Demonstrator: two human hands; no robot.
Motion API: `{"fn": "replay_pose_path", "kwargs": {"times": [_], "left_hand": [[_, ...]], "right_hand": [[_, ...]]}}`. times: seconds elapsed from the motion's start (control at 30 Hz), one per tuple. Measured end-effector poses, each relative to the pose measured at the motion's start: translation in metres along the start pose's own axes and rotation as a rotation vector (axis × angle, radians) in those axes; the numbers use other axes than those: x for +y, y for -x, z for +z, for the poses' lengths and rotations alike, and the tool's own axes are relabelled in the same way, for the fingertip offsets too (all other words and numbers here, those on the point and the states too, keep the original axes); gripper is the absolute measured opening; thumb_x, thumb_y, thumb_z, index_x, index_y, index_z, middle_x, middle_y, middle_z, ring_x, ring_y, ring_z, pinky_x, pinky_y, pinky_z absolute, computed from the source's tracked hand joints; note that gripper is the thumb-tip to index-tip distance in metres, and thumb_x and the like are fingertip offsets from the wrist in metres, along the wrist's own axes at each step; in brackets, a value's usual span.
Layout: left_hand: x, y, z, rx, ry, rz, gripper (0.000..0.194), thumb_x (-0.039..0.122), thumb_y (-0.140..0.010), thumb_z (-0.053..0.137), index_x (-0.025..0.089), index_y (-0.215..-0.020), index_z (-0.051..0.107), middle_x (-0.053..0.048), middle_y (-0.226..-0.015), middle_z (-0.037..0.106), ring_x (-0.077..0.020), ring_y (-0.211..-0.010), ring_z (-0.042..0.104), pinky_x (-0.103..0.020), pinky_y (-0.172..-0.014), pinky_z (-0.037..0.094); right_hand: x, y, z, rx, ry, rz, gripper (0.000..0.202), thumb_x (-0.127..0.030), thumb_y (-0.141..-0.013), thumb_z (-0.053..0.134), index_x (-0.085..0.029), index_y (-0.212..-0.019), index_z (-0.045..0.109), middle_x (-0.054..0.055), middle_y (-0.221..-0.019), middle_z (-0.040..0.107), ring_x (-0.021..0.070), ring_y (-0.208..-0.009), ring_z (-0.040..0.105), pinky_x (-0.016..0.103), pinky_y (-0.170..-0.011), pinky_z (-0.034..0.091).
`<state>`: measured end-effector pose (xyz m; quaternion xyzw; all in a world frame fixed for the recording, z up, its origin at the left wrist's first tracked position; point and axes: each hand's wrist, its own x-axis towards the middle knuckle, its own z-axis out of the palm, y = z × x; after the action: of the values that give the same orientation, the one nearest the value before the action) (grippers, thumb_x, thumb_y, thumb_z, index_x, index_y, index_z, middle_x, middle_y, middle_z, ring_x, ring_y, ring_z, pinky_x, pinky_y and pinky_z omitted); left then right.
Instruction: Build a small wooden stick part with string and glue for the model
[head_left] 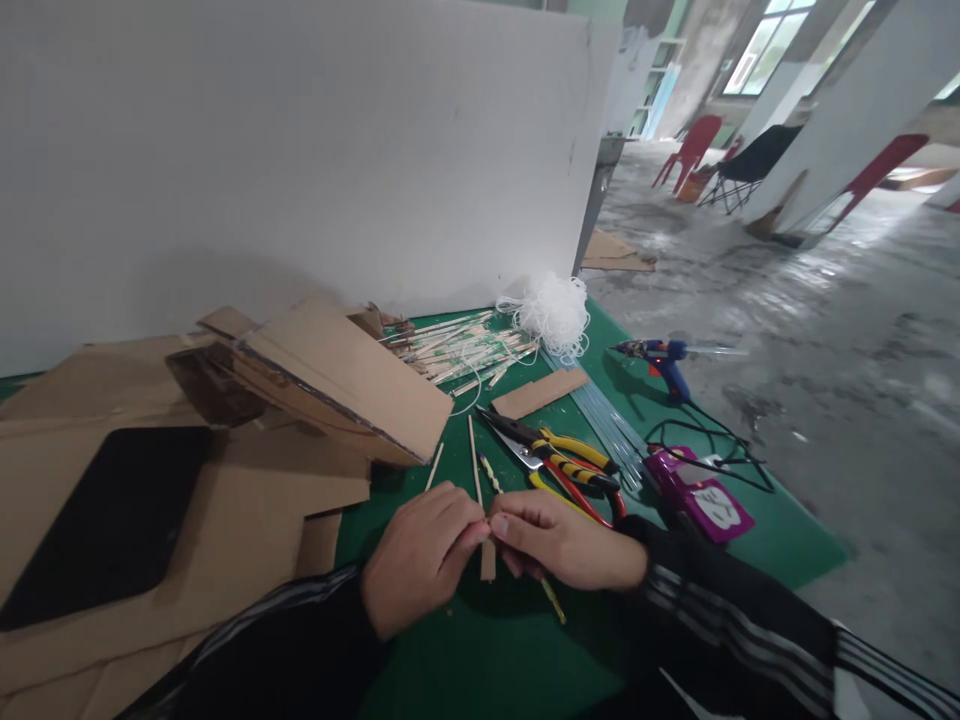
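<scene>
My left hand (426, 555) and my right hand (559, 540) meet over the green table (420, 680), fingers pinched together. What sits between the fingertips is too small to make out. A thin wooden stick (474, 455) runs away from behind the fingertips, and a narrow cardboard strip (488, 562) shows just below them. A yellow patterned stick (553, 602) passes behind my right hand, its other end showing above. Another short stick (435, 466) lies beyond my left hand. Yellow-and-black pliers (574, 465) and red-handled scissors (577, 492) lie just past my right hand.
Cardboard pieces (352, 370) and a black flat panel (112, 520) fill the left. Behind are wooden sticks (465, 345), white string (551, 312) and a cardboard piece (540, 393). Clear glue sticks (607, 425), a blue glue gun (666, 362) and a purple box (697, 495) lie right.
</scene>
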<state>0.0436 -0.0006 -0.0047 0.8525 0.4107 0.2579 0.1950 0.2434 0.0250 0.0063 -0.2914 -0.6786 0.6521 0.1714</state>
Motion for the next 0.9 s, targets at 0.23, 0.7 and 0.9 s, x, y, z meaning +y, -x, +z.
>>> {"fn": "replay_pose_path", "kwargs": {"times": [0.23, 0.7, 0.9], "left_hand": [[-0.0029, 0.001, 0.002, -0.053, 0.025, -0.058, 0.026, 0.027, -0.1, 0.031, 0.02, -0.079, 0.046, -0.003, -0.077, 0.052, -0.0191, -0.077, 0.048, -0.03, -0.066, 0.036], [-0.0028, -0.0025, -0.0018, -0.08, -0.013, 0.068, 0.028, 0.023, -0.099, 0.03, 0.02, -0.075, 0.045, -0.003, -0.076, 0.054, -0.0183, -0.074, 0.047, -0.031, -0.066, 0.035], [-0.0043, 0.0, 0.002, -0.059, 0.026, -0.009, 0.028, 0.025, -0.099, 0.031, 0.02, -0.077, 0.047, -0.002, -0.074, 0.053, -0.0183, -0.074, 0.048, -0.03, -0.065, 0.036]], "right_hand": [[0.0005, 0.0021, 0.0019, 0.186, 0.672, -0.221, 0.022, -0.022, -0.098, 0.041, -0.019, -0.077, 0.046, -0.001, -0.072, 0.051, 0.0118, -0.065, 0.047, 0.024, -0.06, 0.033], [-0.0016, 0.0061, -0.0024, 0.113, 0.765, -0.28, 0.022, -0.022, -0.1, 0.037, -0.019, -0.081, 0.047, 0.0, -0.074, 0.054, 0.0124, -0.066, 0.05, 0.024, -0.06, 0.035], [0.0025, 0.0034, -0.0018, 0.156, 0.784, -0.273, 0.021, -0.022, -0.099, 0.039, -0.019, -0.079, 0.046, 0.0, -0.073, 0.054, 0.0126, -0.066, 0.05, 0.024, -0.06, 0.033]]}}
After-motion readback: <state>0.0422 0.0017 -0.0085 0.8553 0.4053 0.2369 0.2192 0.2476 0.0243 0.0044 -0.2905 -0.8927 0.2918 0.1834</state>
